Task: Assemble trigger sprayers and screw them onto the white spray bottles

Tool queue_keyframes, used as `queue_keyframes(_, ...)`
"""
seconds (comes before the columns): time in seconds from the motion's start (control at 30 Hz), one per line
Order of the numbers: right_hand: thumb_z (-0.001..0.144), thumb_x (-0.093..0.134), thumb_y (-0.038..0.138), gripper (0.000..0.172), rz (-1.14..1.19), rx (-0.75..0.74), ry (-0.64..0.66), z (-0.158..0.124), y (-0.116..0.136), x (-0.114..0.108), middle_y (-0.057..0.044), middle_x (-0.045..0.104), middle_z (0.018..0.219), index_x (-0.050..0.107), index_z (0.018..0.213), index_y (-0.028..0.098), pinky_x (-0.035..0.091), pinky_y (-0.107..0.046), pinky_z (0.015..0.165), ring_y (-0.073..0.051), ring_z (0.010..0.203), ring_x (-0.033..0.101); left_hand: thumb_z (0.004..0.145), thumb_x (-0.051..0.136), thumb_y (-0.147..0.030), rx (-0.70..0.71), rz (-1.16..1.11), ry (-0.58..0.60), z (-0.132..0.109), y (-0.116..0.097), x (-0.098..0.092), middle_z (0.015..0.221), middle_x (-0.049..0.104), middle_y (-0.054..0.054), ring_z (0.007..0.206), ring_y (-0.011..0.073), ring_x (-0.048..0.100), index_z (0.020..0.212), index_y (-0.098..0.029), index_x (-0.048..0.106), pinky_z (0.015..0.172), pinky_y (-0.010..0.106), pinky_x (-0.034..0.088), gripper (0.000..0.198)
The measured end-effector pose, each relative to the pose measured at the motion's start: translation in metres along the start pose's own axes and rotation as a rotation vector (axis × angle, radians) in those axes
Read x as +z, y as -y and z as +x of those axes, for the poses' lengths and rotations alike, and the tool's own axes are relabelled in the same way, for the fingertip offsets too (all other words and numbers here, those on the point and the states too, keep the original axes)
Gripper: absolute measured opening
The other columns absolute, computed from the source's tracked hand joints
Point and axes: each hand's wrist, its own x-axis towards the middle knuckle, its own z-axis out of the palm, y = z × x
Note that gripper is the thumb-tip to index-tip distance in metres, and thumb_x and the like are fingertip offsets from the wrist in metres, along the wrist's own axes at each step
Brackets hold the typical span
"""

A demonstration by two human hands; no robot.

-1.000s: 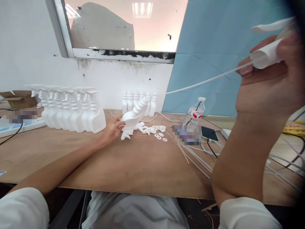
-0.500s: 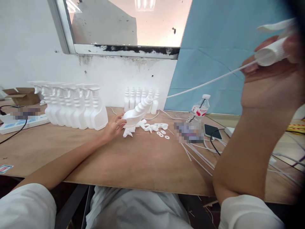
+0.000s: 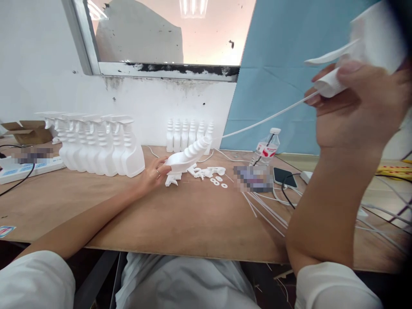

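My left hand (image 3: 156, 172) is closed round the lower part of a white spray bottle (image 3: 186, 157), which tilts with its open neck up and to the right. High at the right, my right hand (image 3: 357, 94) grips a white trigger sprayer head (image 3: 333, 82) by its collar. A thin white dip tube (image 3: 270, 117) runs down from the sprayer head, its tip close to the bottle's mouth; whether it has entered I cannot tell. Loose white sprayer heads (image 3: 206, 171) and several flat white washers (image 3: 216, 182) lie on the table beside the bottle.
Several bottles with sprayers fitted (image 3: 101, 146) stand in a row at the left. More bottles without sprayers (image 3: 185, 135) stand by the wall. A drink bottle (image 3: 267, 148), a phone (image 3: 285, 177), loose tubes (image 3: 268, 212) and cables lie to the right. A power strip (image 3: 32, 169) and a cardboard box (image 3: 28, 132) are far left.
My right hand has moved left with the sprayer head, bringing the tube's end nearer the bottle's mouth. The bottle in my left hand leans over further to the right.
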Motion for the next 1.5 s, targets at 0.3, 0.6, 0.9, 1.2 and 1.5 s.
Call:
queue_keyframes(0.3,0.064,0.084,0.024,0.036,-0.114,0.148,0.554,-0.035,0.017,0.031,-0.003,0.072,0.082,0.069,0.096,0.018,0.055,-0.034,0.067,-0.019,0.074,0.068,0.092,0.053,-0.016,0.081,-0.282,0.030,-0.003,-0.040,0.006,0.126,0.054,0.010,0.108,0.0183,0.058,0.105,-0.024,0.059,0.089,0.035,0.053,0.016)
queue_keyframes(0.6,0.065,0.082,0.032,0.030,-0.236,0.357,0.835,-0.047,-0.010,0.055,-0.002,0.070,0.085,0.071,0.090,0.021,0.052,-0.030,0.062,-0.019,0.078,0.064,0.092,0.055,-0.020,-0.041,-0.457,0.135,-0.007,-0.049,0.010,0.127,0.053,0.011,0.088,0.0143,0.065,0.103,-0.022,0.058,0.077,0.032,0.059,0.012)
queue_keyframes(0.9,0.068,0.079,0.037,0.025,-0.210,0.413,0.887,-0.055,-0.030,0.064,-0.001,0.062,0.078,0.066,0.081,0.021,0.045,-0.028,0.058,-0.016,0.072,0.058,0.087,0.061,-0.031,-0.200,-0.534,0.142,-0.003,-0.049,0.012,0.128,0.056,0.011,0.094,0.0173,0.065,0.097,-0.020,0.055,0.070,0.030,0.062,0.016)
queue_keyframes(1.2,0.065,0.081,0.041,0.033,-0.066,0.442,0.841,-0.065,-0.046,0.079,0.003,0.051,0.069,0.058,0.077,0.019,0.040,-0.024,0.054,-0.012,0.065,0.050,0.087,0.063,-0.042,-0.205,-0.705,-0.006,0.123,-0.048,-0.047,0.098,0.065,0.005,0.078,0.0138,0.066,0.115,-0.020,0.050,0.063,0.024,0.057,0.038)
queue_keyframes(1.5,0.076,0.069,0.053,0.044,0.442,0.711,0.774,-0.108,-0.060,0.090,-0.007,0.068,0.085,0.056,0.102,0.020,0.054,-0.037,0.067,-0.022,0.076,0.066,0.082,0.071,-0.036,-0.188,-0.652,0.074,0.152,-0.055,-0.076,0.070,0.066,0.002,0.057,0.0115,0.064,0.087,-0.013,0.064,0.055,0.025,0.054,0.024)
